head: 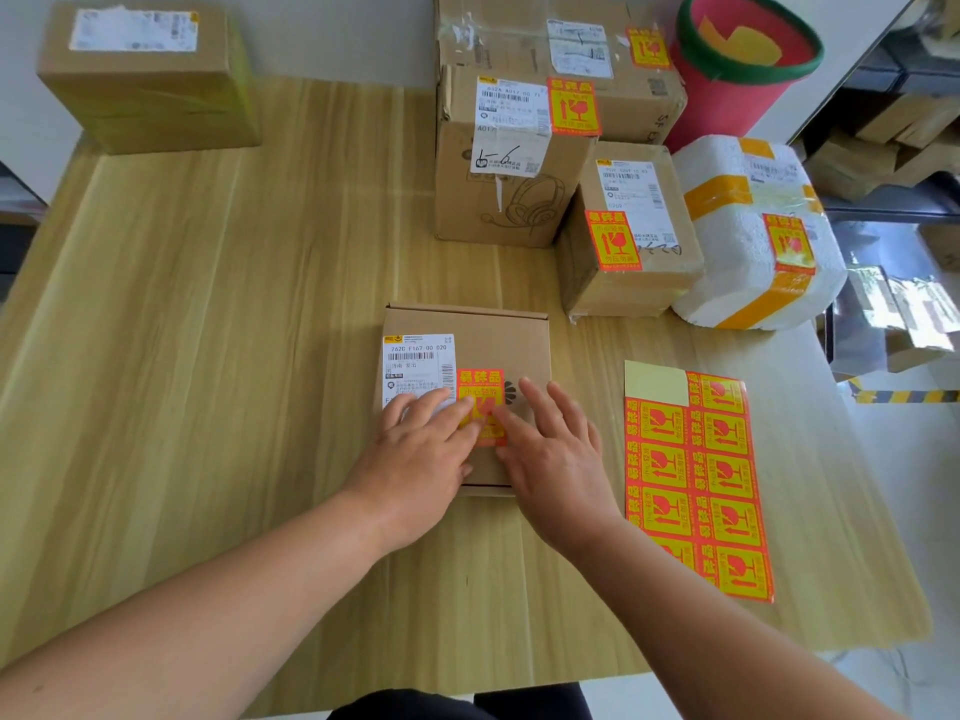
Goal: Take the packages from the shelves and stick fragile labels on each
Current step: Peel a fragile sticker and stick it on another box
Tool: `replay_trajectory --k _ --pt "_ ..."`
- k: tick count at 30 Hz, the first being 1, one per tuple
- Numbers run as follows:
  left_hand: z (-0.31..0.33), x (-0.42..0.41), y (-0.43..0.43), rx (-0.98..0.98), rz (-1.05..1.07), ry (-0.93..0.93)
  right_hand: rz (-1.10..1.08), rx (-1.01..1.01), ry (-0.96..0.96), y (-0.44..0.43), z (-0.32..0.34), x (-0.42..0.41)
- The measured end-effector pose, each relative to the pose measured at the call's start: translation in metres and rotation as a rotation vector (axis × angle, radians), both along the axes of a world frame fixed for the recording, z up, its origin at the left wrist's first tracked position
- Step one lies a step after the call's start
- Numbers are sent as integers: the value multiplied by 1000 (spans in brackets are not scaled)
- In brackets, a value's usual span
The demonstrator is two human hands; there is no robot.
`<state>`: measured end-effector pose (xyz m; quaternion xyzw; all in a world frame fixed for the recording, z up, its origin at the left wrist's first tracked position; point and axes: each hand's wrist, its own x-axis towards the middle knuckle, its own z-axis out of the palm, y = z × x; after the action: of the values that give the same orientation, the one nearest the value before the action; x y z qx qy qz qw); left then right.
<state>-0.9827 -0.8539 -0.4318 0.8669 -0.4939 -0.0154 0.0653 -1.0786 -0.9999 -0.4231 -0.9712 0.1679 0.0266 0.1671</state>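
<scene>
We see a flat brown cardboard box [498,345] lying in the middle of the light wooden worktop [234,356]. A red and yellow fragile sticker [480,392] sits on its lid, right beside a white paper address label [415,361]. Our left hand [421,454] is spread flat, and its fingers press down on the sticker. Our right hand [556,454] is flat too, with straight fingers touching the sticker's other side (nothing is pinched). A sheet of more red and yellow stickers [696,480] lies to the right of the box. Farther back, a small brown cardboard box [628,236] and a white foam box with orange tape [753,236] stand side by side, and each has a sticker.
</scene>
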Motion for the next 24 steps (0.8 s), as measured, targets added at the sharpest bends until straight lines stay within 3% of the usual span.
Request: replay_trajectory --k 8,11,14,17,24 --pt "9 -1 2 34 130 180 -70 113 16 -1 0 -7" --pt "13 0 12 -5 424 426 -281 309 75 -4 5 -14" --pt "9 4 22 -125 698 803 -504 578 137 -2 7 -18" --pt "0 7 28 -154 741 1047 -532 709 124 3 7 -12" --pt "10 30 46 -280 717 1064 -405 767 121 11 22 19"
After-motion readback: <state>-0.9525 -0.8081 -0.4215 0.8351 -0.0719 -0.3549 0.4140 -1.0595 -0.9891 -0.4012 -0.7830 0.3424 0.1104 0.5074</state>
